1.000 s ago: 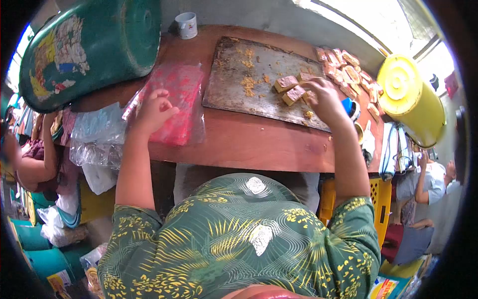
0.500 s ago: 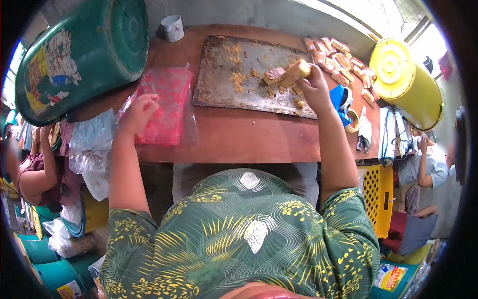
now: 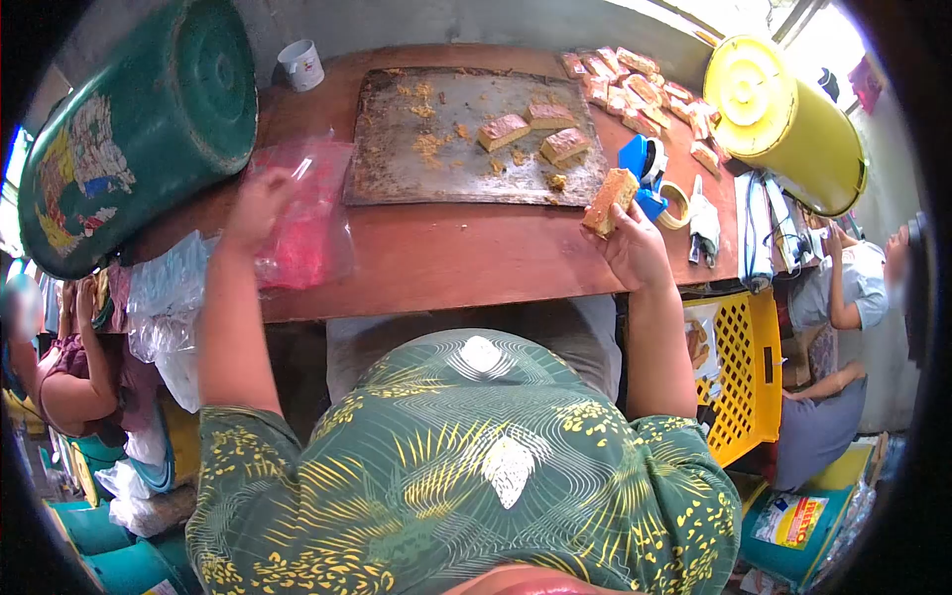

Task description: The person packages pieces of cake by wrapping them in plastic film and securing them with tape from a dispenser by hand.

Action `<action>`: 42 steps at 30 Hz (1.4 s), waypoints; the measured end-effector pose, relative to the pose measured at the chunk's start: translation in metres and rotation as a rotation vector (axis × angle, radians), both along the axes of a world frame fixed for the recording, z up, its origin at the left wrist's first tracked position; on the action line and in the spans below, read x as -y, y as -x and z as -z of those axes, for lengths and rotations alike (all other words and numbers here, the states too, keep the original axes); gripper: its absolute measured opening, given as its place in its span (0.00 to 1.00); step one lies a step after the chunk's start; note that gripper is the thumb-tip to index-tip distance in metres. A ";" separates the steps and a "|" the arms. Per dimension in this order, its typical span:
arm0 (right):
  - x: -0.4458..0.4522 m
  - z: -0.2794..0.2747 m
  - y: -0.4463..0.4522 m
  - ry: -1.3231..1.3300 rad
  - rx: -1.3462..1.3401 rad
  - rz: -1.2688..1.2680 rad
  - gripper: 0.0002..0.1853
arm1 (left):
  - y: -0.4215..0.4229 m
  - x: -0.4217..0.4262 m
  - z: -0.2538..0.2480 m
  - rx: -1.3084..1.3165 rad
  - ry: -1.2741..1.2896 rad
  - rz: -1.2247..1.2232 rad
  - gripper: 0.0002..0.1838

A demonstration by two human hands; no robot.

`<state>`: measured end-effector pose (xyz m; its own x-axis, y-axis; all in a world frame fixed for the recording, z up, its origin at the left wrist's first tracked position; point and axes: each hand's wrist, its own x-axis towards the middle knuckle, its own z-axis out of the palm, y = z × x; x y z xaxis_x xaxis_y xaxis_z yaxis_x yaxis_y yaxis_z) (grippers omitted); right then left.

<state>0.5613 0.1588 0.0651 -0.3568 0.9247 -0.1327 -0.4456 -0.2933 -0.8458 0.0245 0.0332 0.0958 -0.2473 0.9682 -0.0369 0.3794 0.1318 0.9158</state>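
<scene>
My right hand (image 3: 636, 248) grips a cake slice (image 3: 610, 201) by its lower end, above the table in front of the tray's right corner. My left hand (image 3: 263, 203) is over the left part of the red-printed plastic bags (image 3: 309, 223); its fingers are blurred, and whether they pinch a bag is hard to make out. On the dark metal tray (image 3: 387, 149) lie three cake pieces, one at the left (image 3: 504, 131), one at the back (image 3: 550, 116) and one at the right (image 3: 564, 146), among scattered crumbs.
Several wrapped pieces (image 3: 640, 92) lie at the back right, near a yellow bucket (image 3: 793, 119). A blue tape dispenser (image 3: 645, 174) and tape roll (image 3: 674, 206) sit right of the tray. A green drum (image 3: 129, 139) and white mug (image 3: 300, 65) are left. People sit on both sides.
My right hand has picked up a cake slice from the tray and brought it nearer to me. My left hand has moved slightly left over the bags. The camera view has shifted.
</scene>
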 end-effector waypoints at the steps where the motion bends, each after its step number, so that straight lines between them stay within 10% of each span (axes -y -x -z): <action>1: 0.001 0.001 0.000 -0.007 -0.019 -0.016 0.22 | -0.040 -0.009 0.003 0.138 -0.147 0.025 0.13; 6: 0.005 0.010 0.013 -0.103 -0.065 -0.075 0.28 | -0.206 -0.025 0.039 -0.025 -0.213 0.366 0.13; 10: 0.016 0.011 0.034 -0.259 0.132 -0.044 0.39 | -0.256 -0.009 0.045 -0.681 -0.011 0.669 0.41; 13: 0.031 0.003 0.043 -0.429 0.402 -0.155 0.34 | -0.221 -0.012 0.061 -0.220 -0.229 0.554 0.42; 18: 0.045 -0.002 0.076 -0.616 0.677 -0.323 0.32 | -0.185 0.007 0.067 -0.721 -0.142 0.355 0.49; 21: 0.027 0.013 0.095 -1.103 0.939 -0.295 0.31 | -0.187 0.007 0.057 -0.710 -0.114 0.356 0.49; 31: 0.015 0.025 0.087 -1.062 0.987 -0.491 0.32 | -0.182 0.003 0.053 -0.718 -0.105 0.392 0.45; 42: 0.071 0.060 0.009 -1.534 1.342 0.029 0.34 | -0.190 -0.098 0.054 -0.862 -0.425 0.178 0.25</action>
<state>0.5520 0.0877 0.0055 -0.7052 0.5131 0.4893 0.5521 0.8304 -0.0750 0.2144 0.1317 0.0422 0.1251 0.8847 0.4490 0.9236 -0.2692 0.2731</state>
